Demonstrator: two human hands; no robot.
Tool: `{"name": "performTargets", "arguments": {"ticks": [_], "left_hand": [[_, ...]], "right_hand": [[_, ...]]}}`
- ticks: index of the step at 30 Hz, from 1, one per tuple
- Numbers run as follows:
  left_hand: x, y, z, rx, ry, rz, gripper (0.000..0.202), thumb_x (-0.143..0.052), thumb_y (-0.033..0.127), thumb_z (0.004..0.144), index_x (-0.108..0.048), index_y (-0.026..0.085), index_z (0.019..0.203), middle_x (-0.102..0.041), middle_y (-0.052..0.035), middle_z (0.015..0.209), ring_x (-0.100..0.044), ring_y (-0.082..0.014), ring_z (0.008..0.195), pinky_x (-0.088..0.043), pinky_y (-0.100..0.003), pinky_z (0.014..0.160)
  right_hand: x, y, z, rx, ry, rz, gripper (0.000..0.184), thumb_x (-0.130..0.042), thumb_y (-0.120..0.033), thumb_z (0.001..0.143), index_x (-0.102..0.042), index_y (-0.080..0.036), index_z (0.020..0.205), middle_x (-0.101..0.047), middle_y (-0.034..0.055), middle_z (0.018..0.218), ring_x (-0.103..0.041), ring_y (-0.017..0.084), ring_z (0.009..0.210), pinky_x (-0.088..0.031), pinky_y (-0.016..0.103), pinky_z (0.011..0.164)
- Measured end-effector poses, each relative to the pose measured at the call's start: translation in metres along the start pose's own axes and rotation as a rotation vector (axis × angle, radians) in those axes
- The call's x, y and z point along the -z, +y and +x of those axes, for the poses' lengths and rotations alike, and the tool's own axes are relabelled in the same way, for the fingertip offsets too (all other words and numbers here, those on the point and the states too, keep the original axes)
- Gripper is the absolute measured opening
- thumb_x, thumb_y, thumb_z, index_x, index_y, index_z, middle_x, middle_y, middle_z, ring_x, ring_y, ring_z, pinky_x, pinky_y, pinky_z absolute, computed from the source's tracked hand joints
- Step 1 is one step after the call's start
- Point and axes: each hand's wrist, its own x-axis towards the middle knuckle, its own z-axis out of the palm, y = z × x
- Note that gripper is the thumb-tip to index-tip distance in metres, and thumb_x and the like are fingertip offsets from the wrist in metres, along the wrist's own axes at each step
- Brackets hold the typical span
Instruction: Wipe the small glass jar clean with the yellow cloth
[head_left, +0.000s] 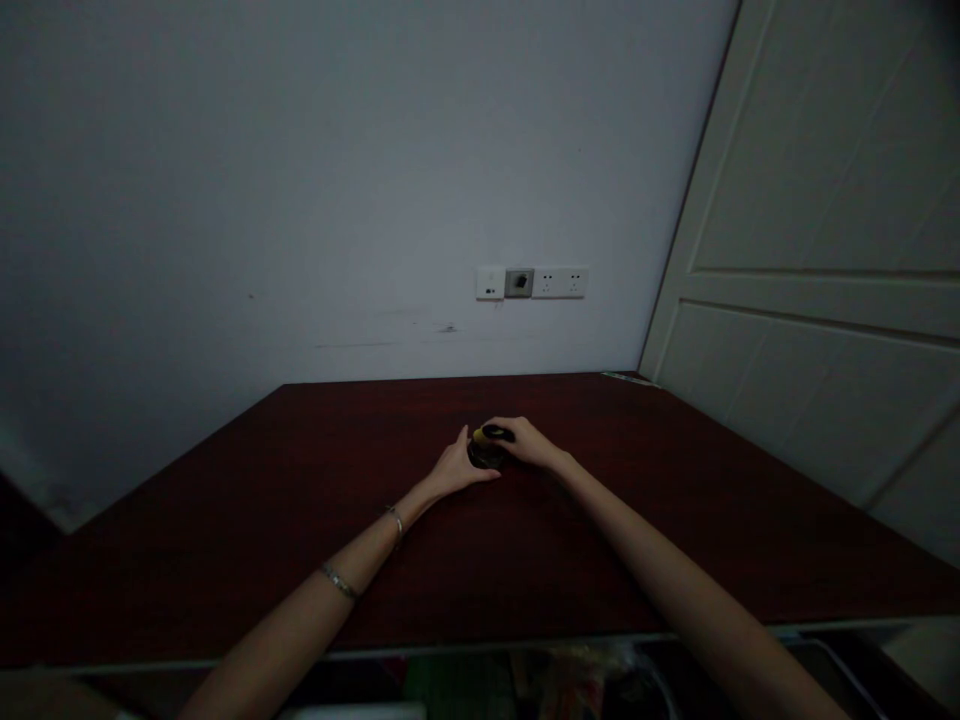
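The left hand (452,469) and the right hand (525,443) meet at a small dark object (486,457) near the middle of the dark red worktop (225,520). Right grip: closed on a yellow-and-black piece (498,433) at the top of the dark object. Left grip: thumb and fingers curve around the object's near left side; whether they clamp it cannot be determined.

Surroundings: a pale wall (337,180) bounds the far edge. It carries a row of wall sockets (532,283), above the worktop and beyond the hands. A panelled door (817,200) bounds the right side. A thin strip (631,379) lies at the far right corner. Two bracelets (395,522) encircle the left forearm.

Edges and room: the worktop extends widely left and right of the hands, and behind them to the wall. Both forearms cross the front edge, below which mixed items (457,688) sit in shadow.
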Motion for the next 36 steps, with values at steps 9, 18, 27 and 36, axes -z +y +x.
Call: {"name": "performTargets", "arguments": {"ticks": [9,18,27,36], "left_hand": [[0.001,0.004,-0.003,0.012,0.001,-0.011,0.115,-0.077,0.048,0.048,-0.02,0.006,0.139,-0.046,-0.0229,0.131,-0.044,-0.0346,0.121,-0.037,-0.041,0.097],[0.0,0.003,-0.001,-0.001,0.0,0.006,0.116,-0.077,0.049,0.048,-0.02,0.006,0.139,-0.048,-0.0221,0.129,-0.044,-0.0345,0.121,-0.038,-0.039,0.096],[-0.002,0.001,0.001,0.01,0.01,0.049,0.113,-0.078,0.049,0.047,-0.024,0.009,0.138,-0.051,-0.019,0.127,-0.048,-0.0332,0.117,-0.041,-0.038,0.093],[0.001,-0.002,0.001,-0.081,-0.009,0.014,0.086,-0.078,0.046,0.049,-0.046,0.015,0.122,-0.061,-0.0118,0.113,-0.058,-0.0292,0.103,-0.046,-0.036,0.086]], "right_hand": [[0.002,0.002,0.0,-0.001,-0.018,-0.017,0.032,-0.054,-0.012,0.075,-0.062,-0.02,0.105,-0.068,0.0043,0.101,-0.063,0.018,0.094,-0.046,0.032,0.086],[0.012,-0.007,-0.004,0.07,-0.171,-0.195,0.057,-0.047,0.0,0.065,-0.058,-0.024,0.115,-0.062,0.0044,0.118,-0.055,0.021,0.111,-0.04,0.036,0.097],[0.027,-0.015,0.004,0.334,-0.411,-0.441,0.055,-0.048,0.003,0.064,-0.059,-0.02,0.113,-0.061,0.0049,0.119,-0.043,0.022,0.124,-0.036,0.037,0.1],[0.034,-0.013,0.033,0.673,-0.593,-0.793,0.02,-0.052,-0.014,0.083,-0.064,-0.023,0.096,-0.065,0.004,0.111,-0.041,0.023,0.122,-0.032,0.039,0.092]]}}
